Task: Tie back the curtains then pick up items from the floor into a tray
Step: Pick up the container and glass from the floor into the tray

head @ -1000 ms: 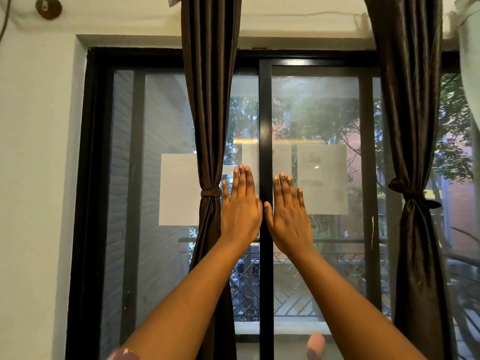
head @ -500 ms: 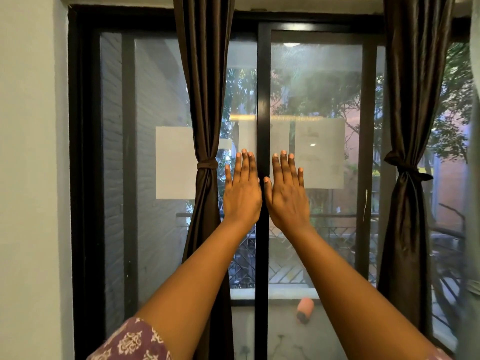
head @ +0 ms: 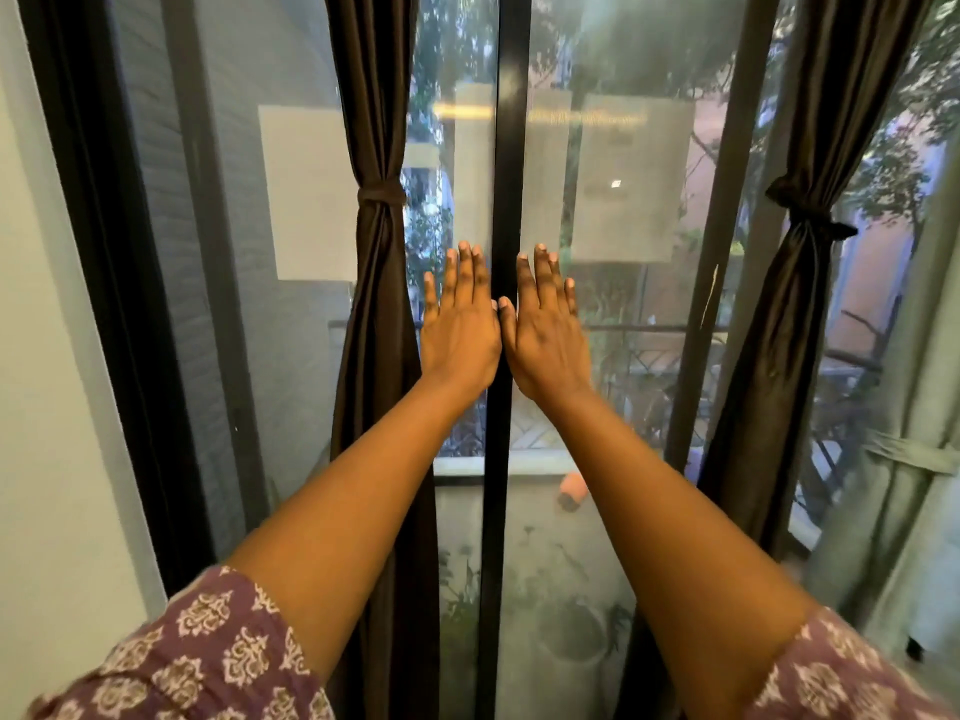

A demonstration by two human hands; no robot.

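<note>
Head view.

Left hand (head: 460, 330): raised flat, fingers straight and together, back toward the camera, empty. Thumb side just beside the right hand.

Right hand (head: 545, 332): same pose, fingers straight, empty. Whether either palm touches the glass cannot be told.

Centre window post (head: 506, 163): black, upright, running between the two hands.

Left curtain (head: 376, 122): dark brown, just left of the left hand, gathered and bound by a tie (head: 382, 193) above finger level.

Right curtain (head: 826, 111): dark brown, well right of the right hand, gathered by a knotted tie (head: 810, 213) above finger level.

Paper sheets (head: 631, 179) on the glass: above the right hand; another to the far left.

Sleeves (head: 218, 652): purple, pale floral print, at both lower corners.

Pink object (head: 571, 488): outside, below the hands, beside the right forearm; blurred.

Tray and floor items: out of sight.
</note>
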